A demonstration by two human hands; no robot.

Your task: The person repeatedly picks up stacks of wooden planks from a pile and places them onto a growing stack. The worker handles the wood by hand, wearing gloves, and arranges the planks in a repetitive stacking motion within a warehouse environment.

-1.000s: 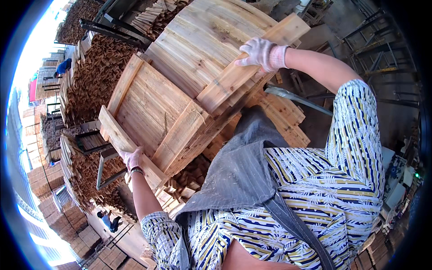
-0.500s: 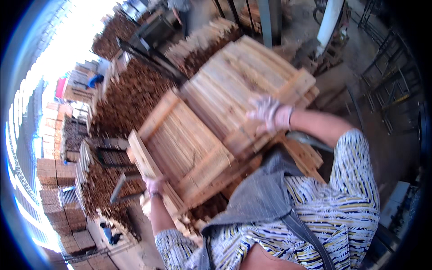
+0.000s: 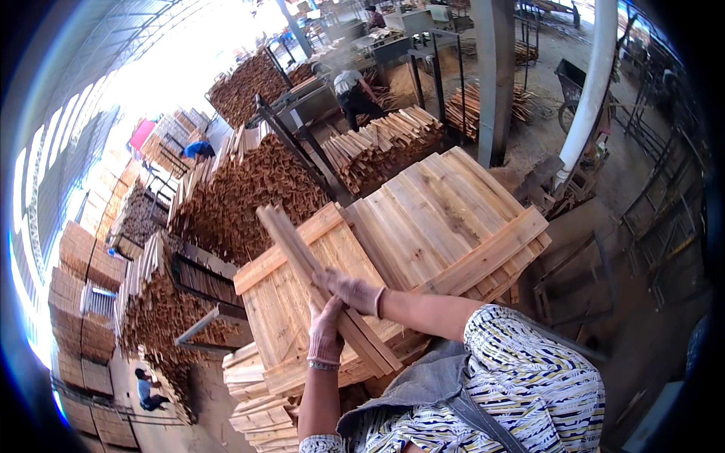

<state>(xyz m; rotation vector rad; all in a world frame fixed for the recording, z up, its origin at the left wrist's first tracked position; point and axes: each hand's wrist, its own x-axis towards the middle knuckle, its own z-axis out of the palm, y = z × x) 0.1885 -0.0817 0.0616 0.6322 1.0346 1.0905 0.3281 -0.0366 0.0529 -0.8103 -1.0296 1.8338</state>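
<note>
Two or more narrow wooden slats (image 3: 291,243), lying side by side, slant across the left wooden panel (image 3: 279,317). My left hand (image 3: 326,332), in a pale pink knit glove, grips them from the left near their middle. Just beyond it, my right hand (image 3: 351,291), gloved the same way, is closed over the slats from the right; its fingertips are partly hidden. The left panel has boards with a crosspiece at its far end. Against its right side stands a stack of similar panels (image 3: 438,211), with a crosspiece along the near edge.
More cut wood (image 3: 253,400) is piled below the left panel. Large slat piles (image 3: 249,196) stand beyond in dark metal racks. A grey post (image 3: 495,83) and a white pipe (image 3: 593,90) rise at the far right. Co-workers (image 3: 355,98) are farther off.
My right hand has moved left from the right panel stack onto the slats. My left hand has brought the slats from the left panel's outer edge across its middle. The view has tilted up.
</note>
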